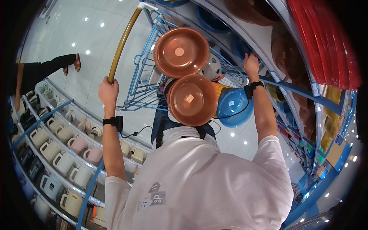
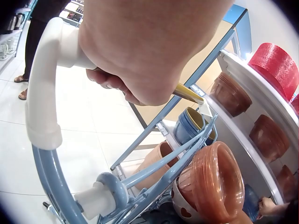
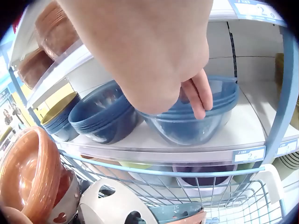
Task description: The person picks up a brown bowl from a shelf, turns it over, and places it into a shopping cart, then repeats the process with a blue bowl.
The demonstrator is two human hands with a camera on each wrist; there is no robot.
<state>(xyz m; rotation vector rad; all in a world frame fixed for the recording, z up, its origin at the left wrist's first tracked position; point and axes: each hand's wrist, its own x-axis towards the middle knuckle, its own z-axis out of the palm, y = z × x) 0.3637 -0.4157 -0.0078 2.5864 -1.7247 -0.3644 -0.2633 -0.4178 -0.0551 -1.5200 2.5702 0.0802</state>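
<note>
My left hand [image 1: 108, 92] grips the yellow bar handle [image 1: 125, 38] of a blue wire shopping cart [image 1: 143, 82]; in the left wrist view the hand [image 2: 135, 60] curls round it beside a white corner piece. My right hand [image 1: 251, 66] reaches to a shelf. In the right wrist view the right hand [image 3: 154, 70] has its fingers over the rim of a stack of blue basins [image 3: 191, 126]; its thumb is hidden. Brown basins [image 1: 180, 50] and a blue basin [image 1: 234, 105] sit in or beside the cart.
Another blue basin stack [image 3: 105, 121] stands left of the right hand. Red basins [image 1: 326, 46] fill an upper shelf at the right. Kettles [image 1: 63, 163] line shelves at the lower left. A person's leg [image 1: 57, 66] shows on the tiled floor [image 1: 92, 50].
</note>
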